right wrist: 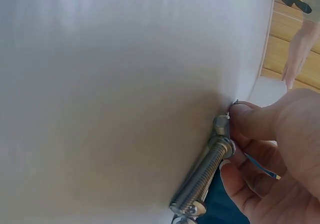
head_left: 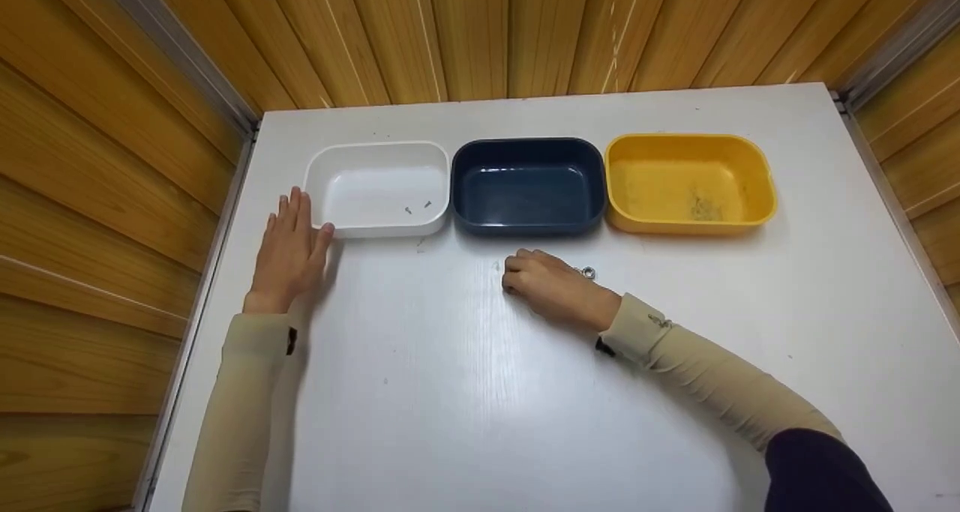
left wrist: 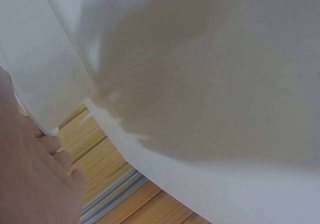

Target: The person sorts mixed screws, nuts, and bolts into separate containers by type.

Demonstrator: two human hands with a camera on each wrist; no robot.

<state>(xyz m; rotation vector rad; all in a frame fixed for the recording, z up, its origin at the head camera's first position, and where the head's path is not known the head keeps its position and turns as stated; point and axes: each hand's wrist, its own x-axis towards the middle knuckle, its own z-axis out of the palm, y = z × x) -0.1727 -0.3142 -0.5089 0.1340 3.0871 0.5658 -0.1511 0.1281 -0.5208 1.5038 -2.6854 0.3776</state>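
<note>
My left hand [head_left: 285, 261] lies with straight fingers along the left end of the white bin [head_left: 375, 231], thumb at its front corner. Two small screws [head_left: 428, 204] lie inside that bin. In front of the dark blue bin [head_left: 529, 229], my right hand [head_left: 555, 283] is low over the table with curled fingers. The right wrist view shows its thumb and fingertip pinching a small screw [right wrist: 236, 102], mostly covered by the fingers. Large metal bolts [right wrist: 200, 174] with nuts lie right beside these fingers; from the head only a nut end [head_left: 589, 273] shows behind the hand.
A yellow bin [head_left: 690, 227] stands to the right of the blue one, with dark smudges or small bits on its floor. All three bins form a row at the back of the white table [head_left: 450, 392]. Wood-panelled walls [head_left: 90, 235] border the table at the left, back and right.
</note>
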